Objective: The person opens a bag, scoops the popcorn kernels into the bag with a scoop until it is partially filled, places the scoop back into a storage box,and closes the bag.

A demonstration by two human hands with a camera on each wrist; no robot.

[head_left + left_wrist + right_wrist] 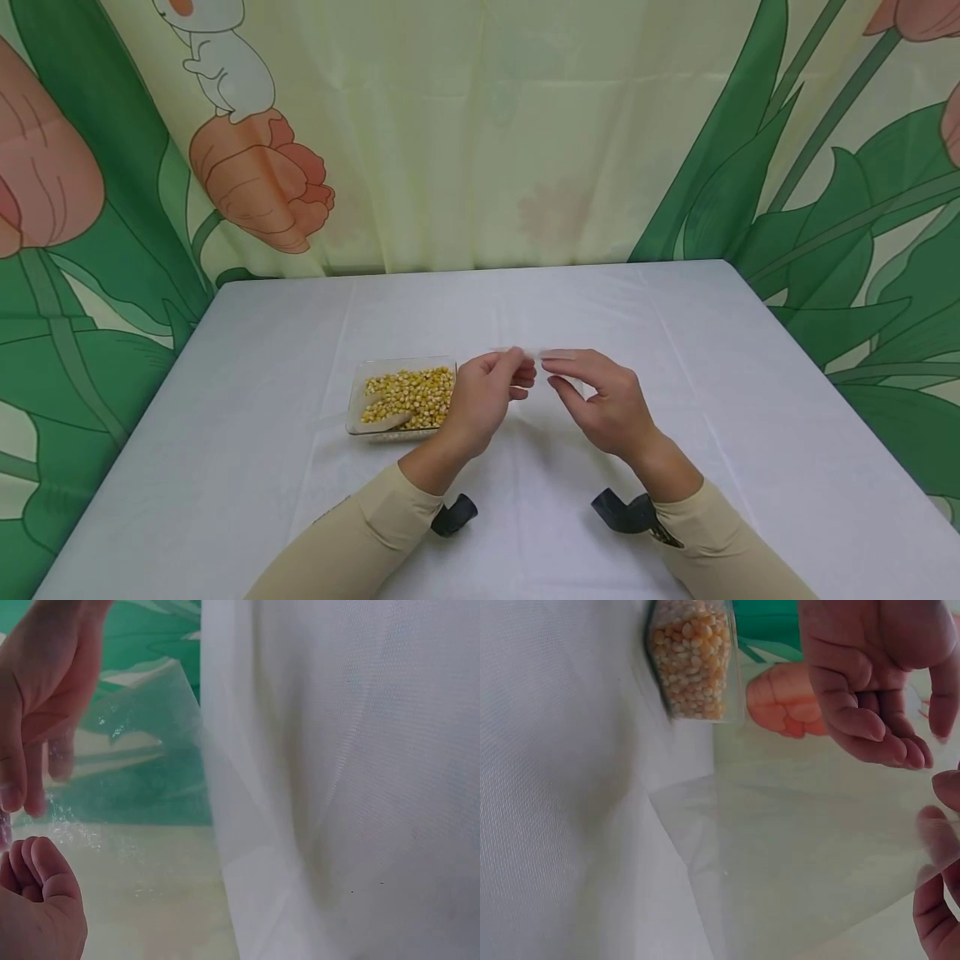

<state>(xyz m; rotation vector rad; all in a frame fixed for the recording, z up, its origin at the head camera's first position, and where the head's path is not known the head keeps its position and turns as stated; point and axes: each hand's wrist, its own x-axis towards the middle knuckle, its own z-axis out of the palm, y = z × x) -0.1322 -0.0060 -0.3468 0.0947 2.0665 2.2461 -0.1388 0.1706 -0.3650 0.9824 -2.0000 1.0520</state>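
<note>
My left hand (487, 396) pinches the edge of a clear plastic bag (150, 787) between thumb and forefinger, its other fingers curled in. Facing it, my right hand (607, 404) has fairly straight fingers at the film, with a gap between thumb and forefinger. The right wrist view shows the bag hanging out beyond both hands, one right fingertip visible through it. Just left of my left hand stands a clear rectangular container (356, 421) of yellow corn kernels (408, 392). A pale scoop-like piece (390, 422) lies among the kernels, partly buried.
A white cloth (262, 417) covers the table, its far edge against a printed curtain (480, 150) with flowers and leaves. Black straps (626, 510) sit at both wrists, below the sleeves' ends.
</note>
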